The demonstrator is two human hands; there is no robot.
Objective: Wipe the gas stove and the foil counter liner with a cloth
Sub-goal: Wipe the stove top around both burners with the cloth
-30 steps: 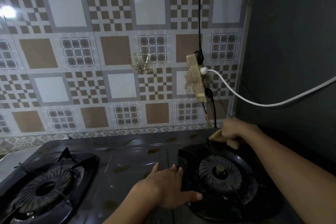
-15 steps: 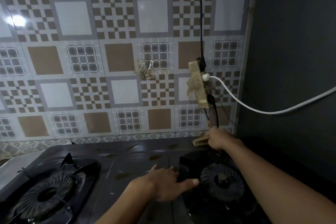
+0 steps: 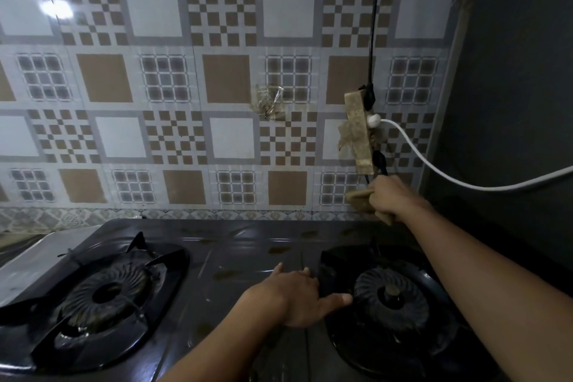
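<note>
A black two-burner gas stove [image 3: 242, 257] fills the lower half of the view, its top spotted with brown stains. My right hand [image 3: 390, 195] grips a tan cloth [image 3: 359, 200] and holds it against the tiled wall just above the stove's back right corner, below a power strip. My left hand [image 3: 294, 295] rests flat on the stove top, fingers apart, at the left rim of the right burner [image 3: 392, 295]. The left burner [image 3: 105, 295] sits under its pan support. A strip of silver foil liner [image 3: 37, 260] shows at the stove's left edge.
A grimy power strip [image 3: 359, 133] hangs on the patterned tile wall, with a black cord [image 3: 373, 25] above it and a white cable [image 3: 449, 178] running right. A dark wall [image 3: 511, 102] closes the right side. Torn tape residue [image 3: 268, 102] sticks to the tiles.
My right hand has lifted the cloth from the stove's back right corner up onto the wall under the power strip. My left hand stays by the right burner.
</note>
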